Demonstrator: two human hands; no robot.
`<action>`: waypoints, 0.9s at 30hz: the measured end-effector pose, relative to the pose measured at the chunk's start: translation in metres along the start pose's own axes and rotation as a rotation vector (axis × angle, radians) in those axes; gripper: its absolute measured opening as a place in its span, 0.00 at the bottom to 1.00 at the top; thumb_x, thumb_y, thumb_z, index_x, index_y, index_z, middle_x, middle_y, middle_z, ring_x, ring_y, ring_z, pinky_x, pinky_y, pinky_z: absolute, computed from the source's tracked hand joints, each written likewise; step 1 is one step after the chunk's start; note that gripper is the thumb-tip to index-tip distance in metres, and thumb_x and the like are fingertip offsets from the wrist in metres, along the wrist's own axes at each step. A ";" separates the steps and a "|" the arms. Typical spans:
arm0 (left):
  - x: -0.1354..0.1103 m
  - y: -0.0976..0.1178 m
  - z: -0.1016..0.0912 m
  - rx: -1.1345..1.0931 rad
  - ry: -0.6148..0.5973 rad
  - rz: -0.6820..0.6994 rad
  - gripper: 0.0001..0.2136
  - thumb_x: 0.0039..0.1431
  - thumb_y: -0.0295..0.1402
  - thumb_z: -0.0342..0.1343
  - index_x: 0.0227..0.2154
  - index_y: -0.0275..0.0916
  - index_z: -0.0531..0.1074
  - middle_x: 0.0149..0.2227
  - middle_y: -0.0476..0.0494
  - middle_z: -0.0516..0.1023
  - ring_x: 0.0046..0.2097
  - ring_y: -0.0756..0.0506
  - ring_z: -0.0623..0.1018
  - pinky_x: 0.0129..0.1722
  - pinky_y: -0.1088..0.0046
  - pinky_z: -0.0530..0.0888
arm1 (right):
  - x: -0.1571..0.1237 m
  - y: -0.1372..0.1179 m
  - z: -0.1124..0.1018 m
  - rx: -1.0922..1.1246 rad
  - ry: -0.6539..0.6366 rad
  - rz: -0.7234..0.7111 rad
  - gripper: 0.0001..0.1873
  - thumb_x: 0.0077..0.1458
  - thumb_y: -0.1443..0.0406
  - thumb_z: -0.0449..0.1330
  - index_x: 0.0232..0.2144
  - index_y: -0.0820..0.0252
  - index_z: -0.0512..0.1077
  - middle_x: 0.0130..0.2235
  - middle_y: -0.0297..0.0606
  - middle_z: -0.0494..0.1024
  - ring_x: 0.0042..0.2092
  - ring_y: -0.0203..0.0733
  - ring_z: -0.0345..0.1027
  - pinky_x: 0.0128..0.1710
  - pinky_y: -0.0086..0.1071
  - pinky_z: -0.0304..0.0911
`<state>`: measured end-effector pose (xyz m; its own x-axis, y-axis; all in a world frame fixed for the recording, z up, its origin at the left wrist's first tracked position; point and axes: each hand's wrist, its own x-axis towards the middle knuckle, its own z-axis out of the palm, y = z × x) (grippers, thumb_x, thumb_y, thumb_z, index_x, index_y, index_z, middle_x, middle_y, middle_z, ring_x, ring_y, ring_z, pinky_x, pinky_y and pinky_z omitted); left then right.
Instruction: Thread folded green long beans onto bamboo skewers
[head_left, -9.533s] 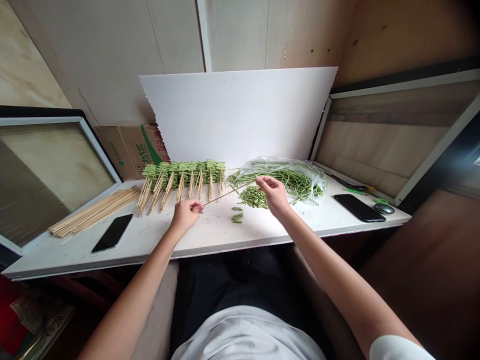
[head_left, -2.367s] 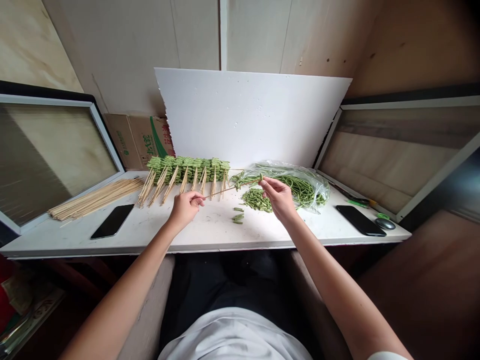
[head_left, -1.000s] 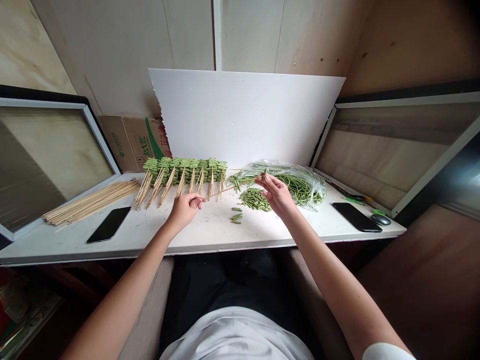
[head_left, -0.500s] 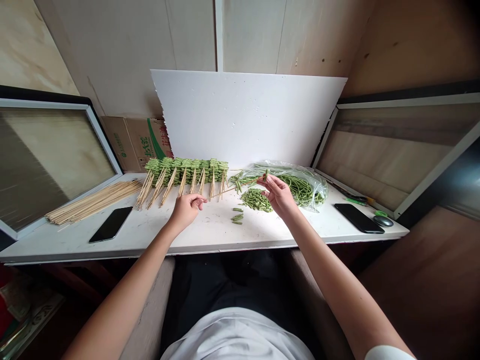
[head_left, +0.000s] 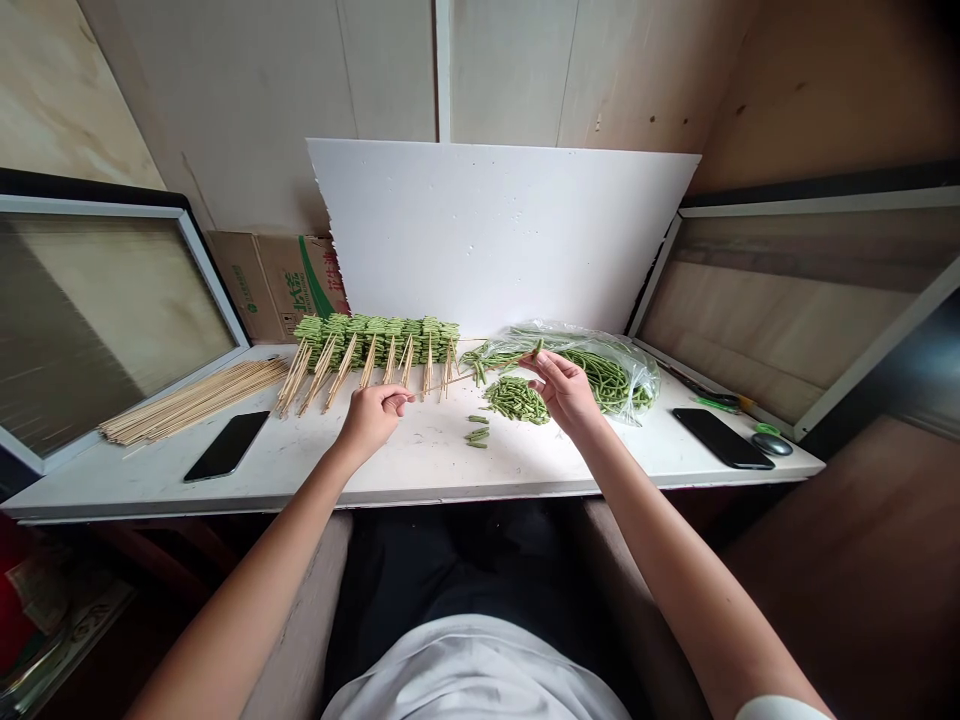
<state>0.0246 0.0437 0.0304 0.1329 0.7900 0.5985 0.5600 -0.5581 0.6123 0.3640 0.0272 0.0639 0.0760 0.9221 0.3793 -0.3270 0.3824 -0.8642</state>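
My left hand is closed around one end of a bamboo skewer, which slants up to the right. At its far end, my right hand pinches a short green bean piece against the tip; whether the skewer has pierced it, I cannot tell. Below the right hand lies a heap of cut bean pieces, with several loose pieces in front. Behind the left hand, finished bean skewers are stacked in a row, their sticks pointing toward me.
Bare bamboo skewers lie at left beside a phone. A clear plastic bag of long beans sits behind the right hand. Another phone and a grey mouse-like object are at right. A white board stands behind.
The whole view has shifted slightly. Both hands keep nearly the same pose, with the skewer between them and the bean piece still pinched at its tip.
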 end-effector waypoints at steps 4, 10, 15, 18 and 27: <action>0.000 0.003 -0.003 0.032 0.011 0.010 0.13 0.63 0.33 0.53 0.32 0.37 0.83 0.25 0.46 0.79 0.26 0.46 0.75 0.30 0.72 0.70 | 0.001 -0.001 0.000 -0.029 0.018 -0.023 0.15 0.48 0.53 0.77 0.37 0.51 0.85 0.42 0.40 0.86 0.53 0.49 0.78 0.33 0.30 0.70; -0.001 0.002 -0.003 0.084 0.028 0.041 0.13 0.62 0.30 0.53 0.32 0.38 0.83 0.24 0.46 0.79 0.28 0.46 0.77 0.32 0.72 0.71 | 0.001 0.001 0.000 -0.055 0.039 -0.017 0.17 0.45 0.52 0.78 0.35 0.53 0.85 0.41 0.40 0.87 0.52 0.51 0.79 0.32 0.30 0.70; -0.002 0.000 -0.001 0.097 0.020 0.060 0.13 0.60 0.28 0.52 0.33 0.38 0.84 0.27 0.45 0.82 0.31 0.44 0.79 0.36 0.71 0.74 | 0.000 0.004 -0.001 -0.100 0.052 -0.023 0.17 0.46 0.52 0.78 0.36 0.53 0.85 0.40 0.40 0.87 0.50 0.50 0.80 0.31 0.31 0.70; -0.001 -0.002 -0.001 0.098 0.018 0.067 0.13 0.59 0.27 0.52 0.34 0.39 0.84 0.30 0.44 0.84 0.33 0.43 0.81 0.37 0.70 0.75 | 0.001 0.005 -0.002 -0.148 0.054 -0.038 0.18 0.46 0.52 0.78 0.35 0.54 0.85 0.40 0.40 0.87 0.48 0.49 0.80 0.32 0.32 0.71; -0.004 -0.006 0.002 0.098 0.015 0.133 0.17 0.55 0.20 0.50 0.36 0.38 0.84 0.36 0.42 0.87 0.38 0.43 0.84 0.42 0.70 0.79 | 0.003 0.009 -0.004 -0.180 0.057 -0.063 0.18 0.46 0.52 0.78 0.35 0.54 0.85 0.39 0.39 0.86 0.42 0.45 0.79 0.32 0.33 0.72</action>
<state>0.0221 0.0446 0.0238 0.1999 0.7064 0.6791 0.6151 -0.6299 0.4742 0.3653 0.0333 0.0556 0.1461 0.8957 0.4200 -0.1462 0.4394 -0.8863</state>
